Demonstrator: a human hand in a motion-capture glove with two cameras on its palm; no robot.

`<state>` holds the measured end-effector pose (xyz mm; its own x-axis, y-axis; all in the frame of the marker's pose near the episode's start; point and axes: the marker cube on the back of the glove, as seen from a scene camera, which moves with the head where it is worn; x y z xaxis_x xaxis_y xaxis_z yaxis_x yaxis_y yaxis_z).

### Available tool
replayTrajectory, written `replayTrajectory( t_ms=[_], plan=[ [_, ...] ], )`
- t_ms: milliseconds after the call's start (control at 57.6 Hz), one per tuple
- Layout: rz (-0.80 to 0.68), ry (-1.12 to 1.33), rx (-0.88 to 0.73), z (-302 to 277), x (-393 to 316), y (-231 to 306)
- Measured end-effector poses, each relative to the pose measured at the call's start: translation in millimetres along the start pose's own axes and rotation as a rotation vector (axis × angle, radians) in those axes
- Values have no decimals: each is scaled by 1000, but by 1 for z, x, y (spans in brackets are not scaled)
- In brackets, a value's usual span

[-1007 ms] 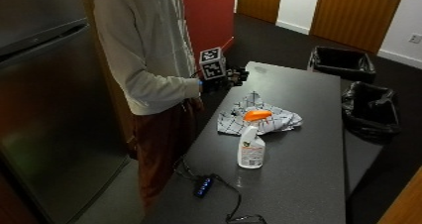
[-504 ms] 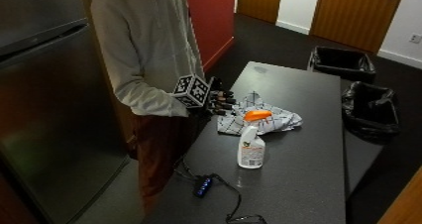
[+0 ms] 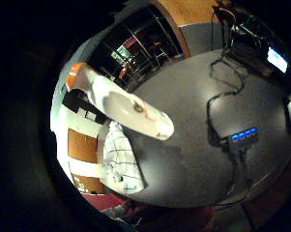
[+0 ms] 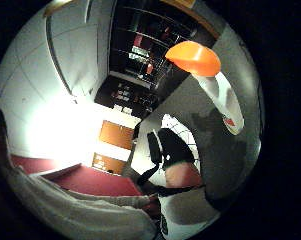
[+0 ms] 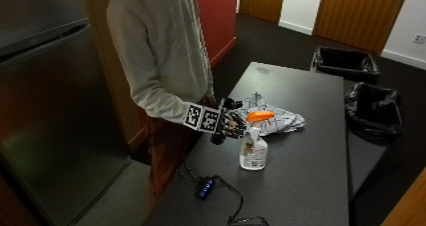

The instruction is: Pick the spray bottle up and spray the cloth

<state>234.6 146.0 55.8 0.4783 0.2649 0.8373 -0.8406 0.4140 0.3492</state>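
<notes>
A power strip (image 5: pixel 204 188) with blue lights lies on the dark table (image 5: pixel 306 181), on the near side of the spray bottle (image 5: pixel 253 148), with a cable (image 5: pixel 234 201) running from it. The spray bottle stands upright on the table, white with an orange trigger head (image 5: pixel 259 116). The gloved right hand (image 5: pixel 229 123) is just beside the bottle's neck, level with the head; whether its fingers touch or close on the bottle cannot be told. Just beyond the bottle lies the crumpled checked cloth (image 5: pixel 273 117). Farther off, past the table's edge, stand two black bins (image 5: pixel 346 63).
</notes>
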Motion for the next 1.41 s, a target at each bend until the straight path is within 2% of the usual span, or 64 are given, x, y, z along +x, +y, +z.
replayTrajectory(
  t_ms=[712, 1129, 1407],
  plan=[
    [234, -265, -4, 75, 26, -61],
    [196, -217, -32, 113, 7, -103],
    [34, -52, -202, 162, -30, -107]
  ],
)
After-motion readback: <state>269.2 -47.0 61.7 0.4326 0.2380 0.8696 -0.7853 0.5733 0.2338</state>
